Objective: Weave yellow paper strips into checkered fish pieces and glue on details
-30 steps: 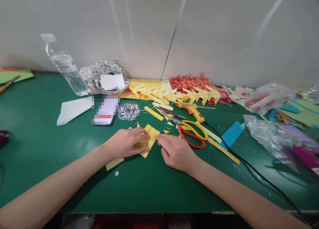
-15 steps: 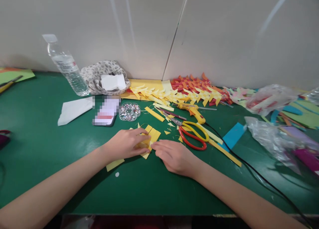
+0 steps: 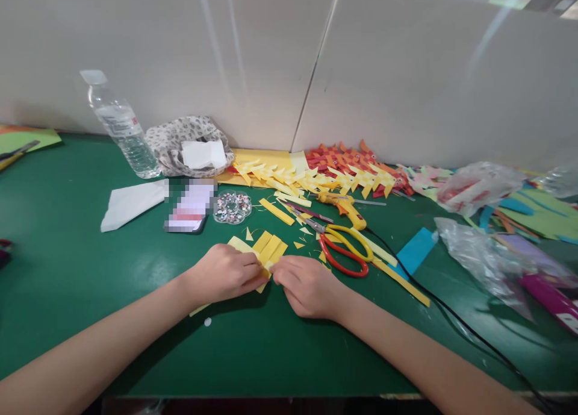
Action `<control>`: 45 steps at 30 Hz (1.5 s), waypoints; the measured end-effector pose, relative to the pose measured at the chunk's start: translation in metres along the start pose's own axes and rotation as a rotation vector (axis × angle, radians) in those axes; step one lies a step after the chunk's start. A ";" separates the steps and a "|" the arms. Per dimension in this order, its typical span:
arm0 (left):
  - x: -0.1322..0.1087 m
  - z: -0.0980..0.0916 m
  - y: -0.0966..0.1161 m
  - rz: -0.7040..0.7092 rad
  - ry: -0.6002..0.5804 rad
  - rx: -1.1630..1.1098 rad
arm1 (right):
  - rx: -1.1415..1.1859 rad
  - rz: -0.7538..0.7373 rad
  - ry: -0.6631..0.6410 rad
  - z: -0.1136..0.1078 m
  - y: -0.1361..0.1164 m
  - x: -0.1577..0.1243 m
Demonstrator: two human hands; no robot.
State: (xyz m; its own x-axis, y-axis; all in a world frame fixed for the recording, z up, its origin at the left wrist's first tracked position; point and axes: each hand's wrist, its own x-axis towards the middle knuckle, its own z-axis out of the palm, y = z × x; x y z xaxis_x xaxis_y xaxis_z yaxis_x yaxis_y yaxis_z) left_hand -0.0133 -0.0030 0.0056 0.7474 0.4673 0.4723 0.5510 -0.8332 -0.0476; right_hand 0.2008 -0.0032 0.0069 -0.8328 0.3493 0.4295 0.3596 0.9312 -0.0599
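Note:
Several yellow paper strips [image 3: 272, 248], woven across paler ones, lie on the green table in front of me. My left hand [image 3: 226, 273] is closed over the left side of this paper piece, fingertips pressed on it. At its right edge my right hand [image 3: 304, 284] pinches the paper, fingers curled; the fingertips of both hands nearly meet. A pale yellow strip shows beyond my left hand and partly under it. Just right of the hands rest scissors [image 3: 345, 250] with red and yellow handles, blades pointing away to the left.
Behind are a yellow glue gun [image 3: 344, 208] with a black cord, a round case of small beads [image 3: 232, 207], a phone [image 3: 189, 205], a bottle [image 3: 124, 126], a patterned pouch [image 3: 167, 144] and folded paper fish shapes [image 3: 361, 180]. Plastic bags [image 3: 478, 252] lie right.
My left fingers have closed down and moved right on the yellow paper, uncovering more strips behind them. My right fingers have curled in at its edge. The view has shifted slightly.

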 end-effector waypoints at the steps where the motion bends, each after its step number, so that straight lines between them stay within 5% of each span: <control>1: 0.000 0.000 0.000 0.003 -0.003 0.009 | -0.005 0.005 0.010 0.001 0.000 0.001; 12: 0.004 -0.006 -0.005 0.033 -0.020 0.057 | -0.005 -0.007 0.022 0.000 -0.002 0.009; 20: 0.000 -0.001 -0.030 -0.215 0.035 0.137 | 0.023 0.013 -0.002 0.001 0.000 0.005; 30: 0.002 0.002 -0.020 -0.199 -0.086 0.064 | 0.089 0.123 0.013 0.005 -0.001 0.006; 45: 0.001 0.000 -0.022 -0.205 -0.013 -0.001 | 0.053 0.120 0.021 0.005 -0.001 0.005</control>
State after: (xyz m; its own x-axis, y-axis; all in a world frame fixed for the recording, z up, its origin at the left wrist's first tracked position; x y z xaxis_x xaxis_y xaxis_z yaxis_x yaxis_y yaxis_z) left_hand -0.0243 0.0157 0.0072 0.6245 0.6307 0.4607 0.6916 -0.7206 0.0491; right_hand 0.1937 -0.0017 0.0044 -0.7759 0.4567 0.4353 0.4329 0.8873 -0.1593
